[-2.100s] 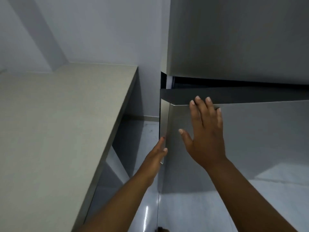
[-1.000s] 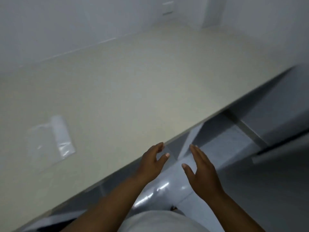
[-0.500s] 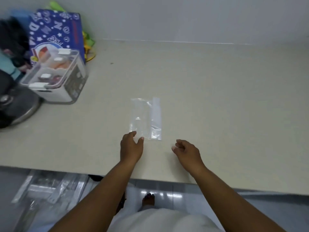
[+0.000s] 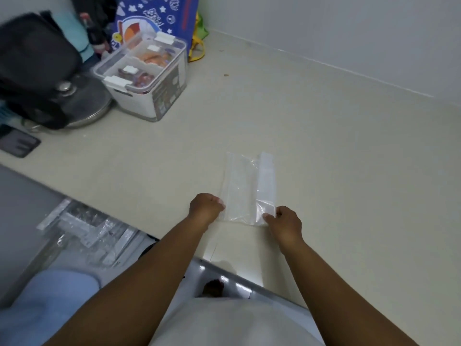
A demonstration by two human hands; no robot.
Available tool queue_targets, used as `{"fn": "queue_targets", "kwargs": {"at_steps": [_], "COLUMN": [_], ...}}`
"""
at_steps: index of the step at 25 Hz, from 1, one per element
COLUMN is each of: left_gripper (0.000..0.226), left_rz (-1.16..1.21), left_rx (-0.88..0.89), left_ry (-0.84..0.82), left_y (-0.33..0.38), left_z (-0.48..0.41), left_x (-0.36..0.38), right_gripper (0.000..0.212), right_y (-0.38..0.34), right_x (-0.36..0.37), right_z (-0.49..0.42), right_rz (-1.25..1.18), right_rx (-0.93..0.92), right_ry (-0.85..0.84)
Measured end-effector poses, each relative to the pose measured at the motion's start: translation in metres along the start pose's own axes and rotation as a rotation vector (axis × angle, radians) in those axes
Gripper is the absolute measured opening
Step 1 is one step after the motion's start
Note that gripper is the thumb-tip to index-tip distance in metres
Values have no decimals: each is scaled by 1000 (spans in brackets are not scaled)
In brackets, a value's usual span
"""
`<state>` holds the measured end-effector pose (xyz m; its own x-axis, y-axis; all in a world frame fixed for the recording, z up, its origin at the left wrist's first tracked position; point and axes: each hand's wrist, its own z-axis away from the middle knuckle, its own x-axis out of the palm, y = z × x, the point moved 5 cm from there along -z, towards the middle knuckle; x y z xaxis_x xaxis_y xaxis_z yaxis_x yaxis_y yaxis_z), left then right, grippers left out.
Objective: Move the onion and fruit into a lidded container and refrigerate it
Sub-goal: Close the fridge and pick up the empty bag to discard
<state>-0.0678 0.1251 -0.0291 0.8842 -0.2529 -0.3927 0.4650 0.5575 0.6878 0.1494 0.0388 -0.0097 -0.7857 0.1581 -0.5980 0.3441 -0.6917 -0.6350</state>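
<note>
A clear plastic bag (image 4: 245,186) lies flat on the beige counter (image 4: 336,151) near its front edge. My left hand (image 4: 205,208) is curled at the bag's near left corner, fingers on its edge. My right hand (image 4: 284,222) pinches the near right corner. A lidded clear container (image 4: 147,78) with white clips stands at the back left; orange and dark reddish food shows through its lid. Neither hand is close to it.
A black bag (image 4: 35,61) rests on a metal pot lid (image 4: 84,106) at the far left. A blue printed bag (image 4: 154,18) leans behind the container. A dark phone-like slab (image 4: 17,144) lies by the counter's left edge. Plastic-wrapped items (image 4: 92,233) sit below.
The view swung from the fridge door across the counter to the plastic bag. Both hands have moved forward and now touch the bag's near corners.
</note>
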Motion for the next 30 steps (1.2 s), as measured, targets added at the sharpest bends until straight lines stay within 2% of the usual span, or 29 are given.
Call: {"fn": "queue_targets", "kwargs": {"at_steps": [6, 11, 15, 18, 22, 25, 30], "left_gripper": [7, 5, 13, 19, 32, 41, 36], "left_rz": [209, 386, 538, 601, 620, 570, 429], "left_rx": [-98, -241, -381, -471, -590, -606, -607], "left_ry": [219, 447, 571, 564, 426, 339, 260], "left_y": [-85, -179, -257, -311, -370, -410, -481], "left_z": [79, 162, 206, 203, 153, 97, -15], "left_x": [-43, -62, -57, -45, -24, -14, -12], "right_gripper": [5, 7, 12, 21, 20, 23, 22], "right_y": [-17, -15, 14, 49, 100, 130, 166], "right_x": [47, 122, 181, 224, 285, 337, 431], "right_z": [43, 104, 156, 162, 133, 98, 24], "right_rz": [92, 235, 349, 409, 520, 598, 684], "right_rx": [-298, -554, -643, -539, -316, -200, -127], "right_ry": [-249, -535, -737, -803, -763, -710, -643]}}
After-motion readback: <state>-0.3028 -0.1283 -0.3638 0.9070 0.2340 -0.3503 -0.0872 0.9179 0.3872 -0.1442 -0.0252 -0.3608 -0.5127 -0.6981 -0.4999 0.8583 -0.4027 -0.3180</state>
